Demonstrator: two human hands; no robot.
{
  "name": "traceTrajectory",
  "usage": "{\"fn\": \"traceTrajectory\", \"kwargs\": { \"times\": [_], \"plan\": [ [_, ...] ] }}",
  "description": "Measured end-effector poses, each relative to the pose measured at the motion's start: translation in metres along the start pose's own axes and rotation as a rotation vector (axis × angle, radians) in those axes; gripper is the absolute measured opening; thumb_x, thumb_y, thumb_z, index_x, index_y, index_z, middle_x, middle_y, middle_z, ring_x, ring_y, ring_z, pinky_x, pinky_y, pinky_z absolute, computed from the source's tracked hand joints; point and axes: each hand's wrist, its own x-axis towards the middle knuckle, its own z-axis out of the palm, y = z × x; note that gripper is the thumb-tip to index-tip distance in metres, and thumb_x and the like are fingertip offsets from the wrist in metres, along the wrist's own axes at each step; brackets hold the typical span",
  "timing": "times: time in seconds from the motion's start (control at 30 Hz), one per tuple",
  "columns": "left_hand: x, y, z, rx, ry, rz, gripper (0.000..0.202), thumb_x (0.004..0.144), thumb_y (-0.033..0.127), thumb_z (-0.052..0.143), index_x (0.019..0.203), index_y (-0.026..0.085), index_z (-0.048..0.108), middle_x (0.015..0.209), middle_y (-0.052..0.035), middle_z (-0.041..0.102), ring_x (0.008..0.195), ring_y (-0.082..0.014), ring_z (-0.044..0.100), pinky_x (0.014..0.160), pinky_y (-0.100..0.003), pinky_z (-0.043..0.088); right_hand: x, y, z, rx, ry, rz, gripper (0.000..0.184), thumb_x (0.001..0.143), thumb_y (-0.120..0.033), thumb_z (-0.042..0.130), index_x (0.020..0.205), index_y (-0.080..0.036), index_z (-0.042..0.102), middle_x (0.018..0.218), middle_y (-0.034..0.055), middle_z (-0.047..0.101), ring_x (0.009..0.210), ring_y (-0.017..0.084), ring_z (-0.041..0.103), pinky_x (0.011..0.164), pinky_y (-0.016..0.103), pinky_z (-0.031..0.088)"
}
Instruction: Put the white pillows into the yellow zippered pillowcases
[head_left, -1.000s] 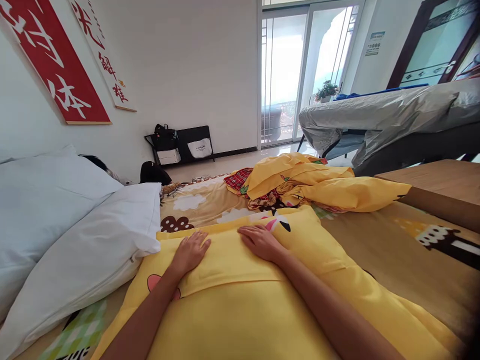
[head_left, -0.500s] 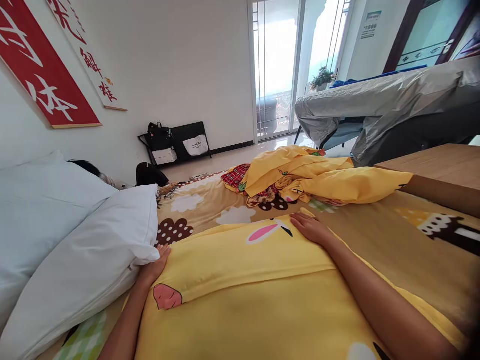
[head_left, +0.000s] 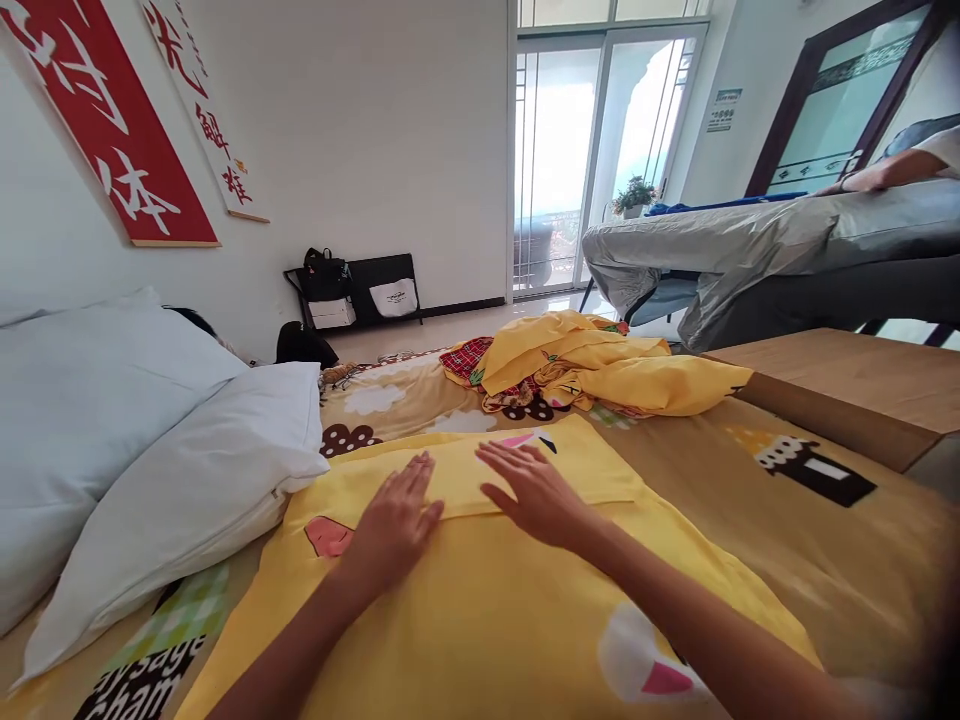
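Note:
A yellow pillowcase-like cloth (head_left: 480, 610) with cartoon prints lies spread on the patterned bed sheet (head_left: 675, 450), its far part forming a flap with a straight edge. My left hand (head_left: 397, 515) is on or just above the cloth left of its middle, with fingers stretched out. To the right, my right hand (head_left: 532, 490) is likewise flat, thumb apart, over the flap beside a pink-and-white print. Neither hand grips anything. Whether the palms press on the fabric cannot be made out.
White pillows (head_left: 202, 490) lie on the left. A crumpled yellow cloth (head_left: 600, 365) with red plaid parts is at the far side of the bed. A wooden board (head_left: 847, 375) stands at the right. Beyond it, a person's arm (head_left: 892, 172) rests over a grey-covered table (head_left: 757, 240).
Both my hands have moved inward from the cloth's left and right edges to its middle. The view has shifted slightly, and another person's arm has appeared at the far right.

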Motion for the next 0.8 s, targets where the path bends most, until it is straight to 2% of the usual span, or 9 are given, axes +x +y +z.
{"fn": "traceTrajectory", "kwargs": {
  "times": [0.07,0.13,0.2,0.27,0.4,0.47,0.57,0.63,0.8],
  "plan": [
    [-0.003,0.029,0.008,-0.065,-0.083,0.115,0.061,0.097,0.048,0.026,0.151,0.018,0.025,0.156,-0.0086,0.028,0.144,-0.0186,0.024,0.119,-0.04,0.021,-0.009,-0.025,0.009,0.09,-0.123,-0.059,0.052,0.099,-0.045,0.033,0.146,-0.024,0.038,0.149,0.0078,0.039,0.139,0.021,0.034,0.111,0.044,0.028],
    [-0.012,0.033,0.012,-0.095,-0.138,0.137,0.059,0.098,0.049,0.025,0.15,0.022,0.026,0.156,-0.0067,0.028,0.144,-0.0188,0.024,0.119,-0.042,0.02,-0.026,-0.02,0.019,0.11,-0.211,-0.03,0.055,0.099,-0.05,0.029,0.148,-0.026,0.034,0.152,0.0053,0.032,0.141,0.02,0.028,0.113,0.044,0.026],
    [-0.026,0.017,0.015,-0.086,-0.153,0.072,0.056,0.097,0.049,0.025,0.15,0.029,0.026,0.157,-0.0029,0.025,0.145,-0.0187,0.023,0.119,-0.045,0.019,-0.049,0.006,0.025,0.063,-0.221,0.053,0.057,0.099,-0.054,0.025,0.149,-0.027,0.032,0.154,0.004,0.029,0.143,0.019,0.025,0.115,0.045,0.023],
    [-0.045,-0.012,0.016,-0.055,-0.13,-0.06,0.055,0.097,0.049,0.026,0.149,0.031,0.027,0.157,-0.0011,0.023,0.145,-0.0193,0.022,0.118,-0.047,0.02,-0.073,0.04,0.026,-0.019,-0.177,0.164,0.058,0.098,-0.056,0.024,0.149,-0.028,0.031,0.154,0.0038,0.028,0.143,0.02,0.023,0.116,0.047,0.021],
    [-0.096,-0.068,0.03,-0.018,0.034,-0.359,0.061,0.093,0.051,0.03,0.148,0.023,0.034,0.155,-0.005,0.029,0.146,-0.0241,0.021,0.117,-0.052,0.022,-0.122,0.098,0.02,-0.102,-0.136,0.37,0.063,0.096,-0.061,0.024,0.15,-0.03,0.027,0.155,0.0027,0.026,0.143,0.021,0.025,0.114,0.046,0.026],
    [-0.125,-0.087,0.039,-0.119,0.116,-0.455,0.066,0.092,0.054,0.029,0.148,0.019,0.033,0.156,-0.0056,0.028,0.145,-0.0235,0.022,0.118,-0.048,0.023,-0.144,0.116,0.016,-0.072,-0.156,0.441,0.065,0.095,-0.062,0.021,0.151,-0.029,0.026,0.154,0.0017,0.028,0.142,0.02,0.027,0.113,0.044,0.029],
    [-0.162,-0.102,0.05,-0.286,0.172,-0.632,0.067,0.091,0.055,0.027,0.148,0.02,0.032,0.153,-0.0034,0.034,0.141,-0.0213,0.032,0.117,-0.042,0.028,-0.172,0.133,0.013,-0.021,-0.147,0.512,0.068,0.093,-0.061,0.018,0.148,-0.026,0.034,0.151,0.002,0.034,0.14,0.02,0.031,0.113,0.043,0.031],
    [-0.181,-0.107,0.051,-0.306,0.171,-0.71,0.067,0.089,0.054,0.027,0.145,0.018,0.039,0.148,-0.0046,0.044,0.137,-0.0223,0.04,0.117,-0.042,0.029,-0.188,0.139,0.014,-0.009,-0.086,0.548,0.069,0.09,-0.062,0.021,0.143,-0.024,0.043,0.148,0.0032,0.041,0.138,0.022,0.036,0.111,0.044,0.033],
    [-0.213,-0.107,0.047,-0.081,0.237,-0.726,0.052,0.081,0.05,0.036,0.116,0.021,0.063,0.129,-0.0093,0.062,0.129,-0.0274,0.048,0.112,-0.045,0.036,-0.215,0.147,0.01,0.058,0.113,0.726,0.064,0.082,-0.064,0.032,0.12,-0.023,0.062,0.124,0.008,0.065,0.115,0.03,0.06,0.097,0.045,0.047]
  ]
}}
